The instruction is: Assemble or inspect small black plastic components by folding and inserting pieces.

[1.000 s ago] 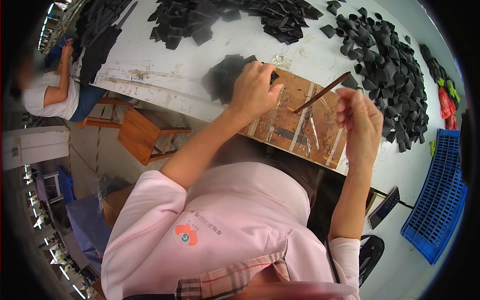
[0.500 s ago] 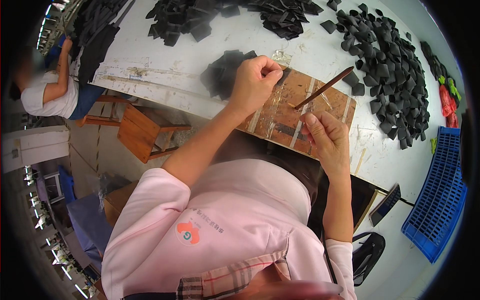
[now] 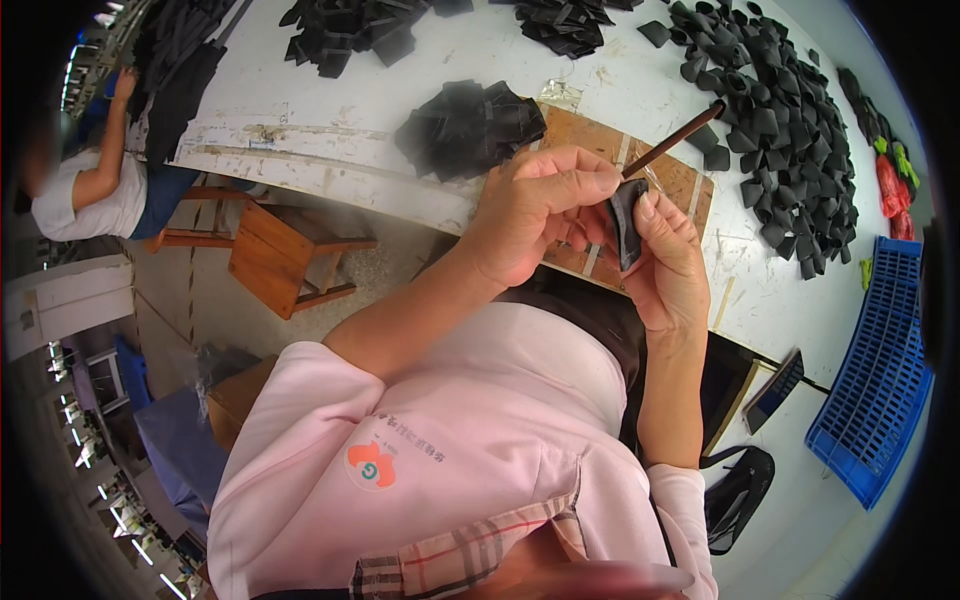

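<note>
Both hands meet over the wooden board at the table's edge. Between them is a small folded black fabric piece (image 3: 627, 228), standing on edge. My left hand (image 3: 545, 205) is closed, its thumb and fingertips at the piece's upper left side. On the other side, my right hand (image 3: 672, 255) grips the piece with its thumb over the edge. A thin dark brown stick (image 3: 675, 140) slants up and right from behind my left fingertips. Its lower end is hidden, so I cannot tell what holds it. Left of the board lies a pile of flat black pieces (image 3: 465, 130).
Under my hands lies the taped brown board (image 3: 580, 130). Many black folded pieces (image 3: 770, 130) are heaped at the right, with more flat piles (image 3: 355, 30) at the back. A blue crate (image 3: 870, 375) stands right, a wooden stool (image 3: 285, 260) left. Another person (image 3: 95, 190) sits far left.
My left hand has come from the black pile rightward to my right hand. The black piece now shows between both hands. The stick's upper end has shifted up and right.
</note>
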Available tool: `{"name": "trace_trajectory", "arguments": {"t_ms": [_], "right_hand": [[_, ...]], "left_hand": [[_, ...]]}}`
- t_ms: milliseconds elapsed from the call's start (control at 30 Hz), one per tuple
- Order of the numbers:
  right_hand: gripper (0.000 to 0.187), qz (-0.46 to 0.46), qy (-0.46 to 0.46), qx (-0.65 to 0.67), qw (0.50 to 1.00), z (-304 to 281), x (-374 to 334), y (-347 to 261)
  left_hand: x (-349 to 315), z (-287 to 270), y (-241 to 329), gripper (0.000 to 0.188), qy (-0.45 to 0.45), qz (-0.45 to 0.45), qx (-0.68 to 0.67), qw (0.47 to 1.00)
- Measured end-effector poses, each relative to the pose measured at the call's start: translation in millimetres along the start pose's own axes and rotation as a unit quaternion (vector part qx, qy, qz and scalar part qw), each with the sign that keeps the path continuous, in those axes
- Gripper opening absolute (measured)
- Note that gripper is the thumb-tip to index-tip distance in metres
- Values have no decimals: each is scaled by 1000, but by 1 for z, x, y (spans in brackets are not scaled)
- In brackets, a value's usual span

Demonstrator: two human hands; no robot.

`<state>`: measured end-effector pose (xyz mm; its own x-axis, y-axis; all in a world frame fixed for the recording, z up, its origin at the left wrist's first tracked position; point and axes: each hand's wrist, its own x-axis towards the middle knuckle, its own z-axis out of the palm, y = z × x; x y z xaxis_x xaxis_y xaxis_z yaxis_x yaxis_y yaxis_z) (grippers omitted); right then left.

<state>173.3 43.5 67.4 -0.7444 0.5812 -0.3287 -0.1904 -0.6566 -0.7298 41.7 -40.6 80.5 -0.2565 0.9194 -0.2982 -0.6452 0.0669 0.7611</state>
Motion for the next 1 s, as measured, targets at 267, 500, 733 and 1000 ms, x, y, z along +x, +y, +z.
{"name": "trace_trajectory", "arguments": {"t_ms": [267, 500, 733, 1000], "right_hand": [[15, 16, 31, 32, 999, 6, -2, 0], [19, -337, 165, -526, 763, 11, -4, 7], [6, -370, 110, -537, 750, 24, -4, 0], [4, -209, 126, -268, 932, 22, 3, -6]], "left_hand": [[-5, -4, -2, 14, -14, -26, 30, 999], [-2, -2, -6, 7, 50, 94, 219, 970], [3, 9, -14, 7, 135, 386, 483, 775], [7, 9, 10, 10, 34, 103, -29, 994]]}}
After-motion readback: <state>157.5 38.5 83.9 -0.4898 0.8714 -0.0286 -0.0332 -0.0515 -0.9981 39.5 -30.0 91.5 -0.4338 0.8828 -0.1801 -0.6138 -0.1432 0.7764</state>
